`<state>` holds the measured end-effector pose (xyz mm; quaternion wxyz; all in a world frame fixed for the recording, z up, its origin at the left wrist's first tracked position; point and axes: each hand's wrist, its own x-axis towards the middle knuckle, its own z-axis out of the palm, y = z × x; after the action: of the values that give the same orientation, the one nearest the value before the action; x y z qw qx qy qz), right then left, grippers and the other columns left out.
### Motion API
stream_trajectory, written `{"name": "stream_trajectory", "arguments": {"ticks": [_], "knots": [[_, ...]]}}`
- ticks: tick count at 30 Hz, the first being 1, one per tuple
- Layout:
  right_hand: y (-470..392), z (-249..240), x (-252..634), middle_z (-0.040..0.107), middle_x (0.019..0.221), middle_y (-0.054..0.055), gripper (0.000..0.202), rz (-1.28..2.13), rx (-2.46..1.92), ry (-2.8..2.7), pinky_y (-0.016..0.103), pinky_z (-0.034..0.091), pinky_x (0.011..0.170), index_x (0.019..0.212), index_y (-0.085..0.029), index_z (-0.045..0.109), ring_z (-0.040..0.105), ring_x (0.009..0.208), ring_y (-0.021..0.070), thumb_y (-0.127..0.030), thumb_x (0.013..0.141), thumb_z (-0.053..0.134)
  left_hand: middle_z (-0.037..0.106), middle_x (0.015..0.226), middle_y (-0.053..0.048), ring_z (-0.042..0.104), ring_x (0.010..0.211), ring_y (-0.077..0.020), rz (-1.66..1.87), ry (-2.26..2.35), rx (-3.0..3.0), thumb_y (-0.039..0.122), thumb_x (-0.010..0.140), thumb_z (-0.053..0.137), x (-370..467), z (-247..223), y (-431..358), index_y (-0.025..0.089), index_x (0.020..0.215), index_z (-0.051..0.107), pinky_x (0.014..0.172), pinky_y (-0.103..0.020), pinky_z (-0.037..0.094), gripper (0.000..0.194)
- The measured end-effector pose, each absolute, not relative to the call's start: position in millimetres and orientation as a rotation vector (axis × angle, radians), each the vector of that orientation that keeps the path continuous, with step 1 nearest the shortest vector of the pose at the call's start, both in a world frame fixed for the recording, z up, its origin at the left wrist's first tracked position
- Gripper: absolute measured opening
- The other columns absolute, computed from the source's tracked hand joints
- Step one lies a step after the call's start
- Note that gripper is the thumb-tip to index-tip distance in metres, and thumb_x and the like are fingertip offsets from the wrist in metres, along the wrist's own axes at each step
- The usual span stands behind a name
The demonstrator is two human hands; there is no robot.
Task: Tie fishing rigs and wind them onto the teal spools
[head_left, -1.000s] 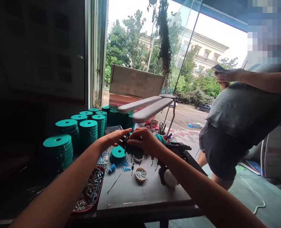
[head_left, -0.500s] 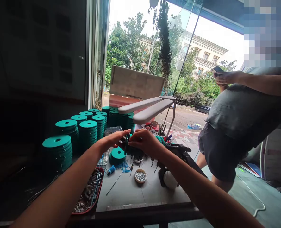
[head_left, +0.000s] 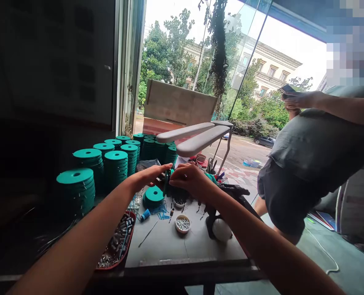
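Above the far part of the white table, my left hand [head_left: 149, 175] grips a green foam spool [head_left: 165, 184], seen edge-on. Its thumb lies along the top and the other fingers are partly hidden behind. Close by on the right, my right hand [head_left: 189, 178] has its fingertips pinched together against the spool's side. What they pinch is too small to make out. Below the hands, another green spool [head_left: 153, 195] lies flat on the table [head_left: 169, 250]. A small round dish of whitish beads [head_left: 183, 224] and a dark-filled dish [head_left: 179, 202] stand nearby.
Stacks of green spools [head_left: 116, 168] stand at the left. A red tray [head_left: 129, 246] holds metal pieces. A thin tool [head_left: 147, 234] and blue bits [head_left: 162, 213] lie on the table. A two-panel lamp [head_left: 203, 141] hangs above. At right stands another person [head_left: 308, 155].
The view has shifted slightly, so the table sits a little higher. Both hands stay together at the spool, with the right fingers slightly repositioned.
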<state>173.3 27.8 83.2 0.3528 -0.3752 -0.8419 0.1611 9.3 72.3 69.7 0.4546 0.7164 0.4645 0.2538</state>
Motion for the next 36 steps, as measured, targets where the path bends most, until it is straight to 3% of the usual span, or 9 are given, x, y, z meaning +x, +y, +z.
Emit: {"name": "stream_trajectory", "arguments": {"ticks": [4,10,13,16,22,28,32,36], "knots": [[27.8,80.6,172.7,0.049,0.066,-0.003,0.003,0.411,-0.983,-2.131,0.025,0.036,0.058,0.066,-0.014,0.065,0.045,0.059,0.0082,-0.013,0.069,0.065,0.063,0.078,0.0,0.056,0.072,-0.0214,0.633,1.152,1.697,0.068,0.066,0.041,11.2,73.8,68.0,0.022,0.081,0.059,0.074,-0.039,0.033,0.052],[27.7,81.3,173.1,0.05,0.067,-0.002,0.005,0.367,-0.977,-2.194,0.026,0.037,0.062,0.066,-0.015,0.066,0.047,0.063,0.0094,-0.013,0.071,0.065,0.063,0.074,-0.002,0.056,0.072,-0.0227,0.68,1.118,1.659,0.067,0.066,0.044,9.2,67.7,70.6,0.02,0.077,0.06,0.076,-0.041,0.033,0.051],[27.3,82.0,174.2,0.048,0.064,-0.003,0.006,0.375,-0.955,-2.215,0.026,0.037,0.062,0.065,-0.015,0.065,0.046,0.064,0.0098,-0.014,0.071,0.065,0.063,0.092,-0.003,0.058,0.078,-0.023,0.759,1.051,1.643,0.062,0.07,0.043,4.0,58.4,68.3,0.022,0.099,0.057,0.078,-0.041,0.036,0.051],[26.8,81.8,174.4,0.046,0.064,-0.003,0.007,0.368,-0.949,-2.218,0.025,0.036,0.061,0.064,-0.015,0.065,0.044,0.063,0.0097,-0.015,0.071,0.065,0.06,0.104,-0.003,0.058,0.088,-0.0226,0.825,0.952,1.644,0.048,0.071,0.049,-2.0,48.5,62.7,0.028,0.119,0.044,0.082,-0.04,0.038,0.053],[25.1,82.2,173.2,0.045,0.062,-0.003,0.008,0.374,-0.945,-2.238,0.025,0.035,0.06,0.063,-0.015,0.065,0.043,0.062,0.0096,-0.013,0.071,0.066,0.056,0.118,-0.007,0.057,0.094,-0.0228,0.913,0.774,1.716,0.033,0.061,0.066,-2.3,38.2,49.1,0.026,0.127,0.035,0.082,-0.038,0.042,0.073],[13.4,73.6,168.5,0.055,0.061,-0.002,0.011,0.375,-0.952,-2.227,0.028,0.036,0.066,0.062,-0.017,0.064,0.044,0.066,0.0126,-0.013,0.072,0.064,0.055,0.119,-0.005,0.049,0.106,-0.0249,1.078,0.726,1.837,0.029,0.059,0.073,0.4,31.9,45.0,0.027,0.117,0.046,0.09,-0.037,0.037,0.064],[10.4,68.6,165.6,0.059,0.067,0.0,0.011,0.267,-1.02,-2.171,0.032,0.035,0.073,0.063,-0.019,0.065,0.045,0.075,0.0157,-0.014,0.072,0.065,0.054,0.118,-0.005,0.053,0.099,-0.023,1.065,0.695,1.817,0.03,0.061,0.072,-1.5,29.9,51.2,0.028,0.114,0.046,0.083,-0.036,0.043,0.059],[19.0,74.9,167.1,0.053,0.061,-0.002,0.01,0.448,-0.985,-2.134,0.027,0.036,0.062,0.062,-0.016,0.064,0.045,0.063,0.0111,-0.012,0.071,0.064,0.057,0.11,-0.005,0.057,0.091,-0.0207,0.936,0.653,1.744,0.029,0.057,0.074,-4.1,37.7,57.8,0.027,0.115,0.044,0.078,-0.038,0.046,0.065]]}}
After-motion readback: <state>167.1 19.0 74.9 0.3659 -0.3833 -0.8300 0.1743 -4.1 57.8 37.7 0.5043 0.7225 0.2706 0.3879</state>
